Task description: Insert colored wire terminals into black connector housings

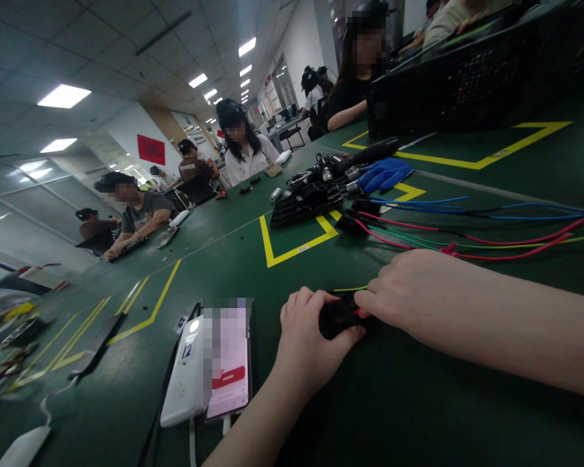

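Observation:
My left hand (305,340) is closed around a small black connector block (338,316) low on the green table (394,402). My right hand (409,288) meets it from the right, fingers pinched on the block's right end. A thin yellow-green wire (350,288) pokes out behind the block. What my right fingertips press is hidden.
A phone (226,360) and a white power bank (185,373) lie left of my hands. Red, green and blue wires (467,243) trail right. Black connectors (304,201), a blue glove (384,174) and a black case (467,81) sit farther back. Several people sit along the table's far side.

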The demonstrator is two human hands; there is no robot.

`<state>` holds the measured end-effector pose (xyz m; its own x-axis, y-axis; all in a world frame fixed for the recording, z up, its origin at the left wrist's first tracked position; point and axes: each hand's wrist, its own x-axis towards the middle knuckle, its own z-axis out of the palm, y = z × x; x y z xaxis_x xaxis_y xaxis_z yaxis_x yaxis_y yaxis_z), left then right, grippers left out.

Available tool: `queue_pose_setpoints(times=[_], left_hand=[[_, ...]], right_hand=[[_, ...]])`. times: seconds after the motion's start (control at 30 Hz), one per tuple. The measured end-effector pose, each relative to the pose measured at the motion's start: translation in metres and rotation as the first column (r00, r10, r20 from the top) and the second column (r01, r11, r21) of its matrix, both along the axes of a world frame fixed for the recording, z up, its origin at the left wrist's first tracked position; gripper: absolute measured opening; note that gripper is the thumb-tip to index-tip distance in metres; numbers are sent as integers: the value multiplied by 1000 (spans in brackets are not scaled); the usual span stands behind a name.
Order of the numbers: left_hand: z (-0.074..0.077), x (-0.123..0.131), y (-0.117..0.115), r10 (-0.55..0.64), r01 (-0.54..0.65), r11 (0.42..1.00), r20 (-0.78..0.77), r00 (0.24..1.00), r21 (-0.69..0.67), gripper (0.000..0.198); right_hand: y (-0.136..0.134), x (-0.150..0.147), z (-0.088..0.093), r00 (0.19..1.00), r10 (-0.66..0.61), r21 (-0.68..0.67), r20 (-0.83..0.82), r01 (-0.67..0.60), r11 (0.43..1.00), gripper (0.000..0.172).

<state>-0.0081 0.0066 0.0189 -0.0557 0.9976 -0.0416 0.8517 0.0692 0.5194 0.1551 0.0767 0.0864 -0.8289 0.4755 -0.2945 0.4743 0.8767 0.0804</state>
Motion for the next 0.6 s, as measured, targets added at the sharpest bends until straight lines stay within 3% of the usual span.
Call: queue_pose_setpoints(times=[0.13, 0.2, 0.43, 0.6], left_hand=[[-2, -1, -1, -8, 8, 1000, 1, 1000, 22, 27], [-3, -1, -1, -10, 10, 1000, 2, 1000, 27, 27], [-1, 0, -1, -10, 10, 1000, 4, 1000, 13, 27], [1, 0, -1, 1, -1, 1000, -1, 1000, 2, 29]], right_hand=[[-3, -6, 7, 970, -134, -111, 201, 159, 981, 22], [-3, -8, 8, 965, -150, -134, 215, 181, 974, 22], [0, -5, -1, 976, -117, -123, 185, 141, 982, 18], [3, 1, -8, 999, -54, -10, 8, 54, 998, 15]])
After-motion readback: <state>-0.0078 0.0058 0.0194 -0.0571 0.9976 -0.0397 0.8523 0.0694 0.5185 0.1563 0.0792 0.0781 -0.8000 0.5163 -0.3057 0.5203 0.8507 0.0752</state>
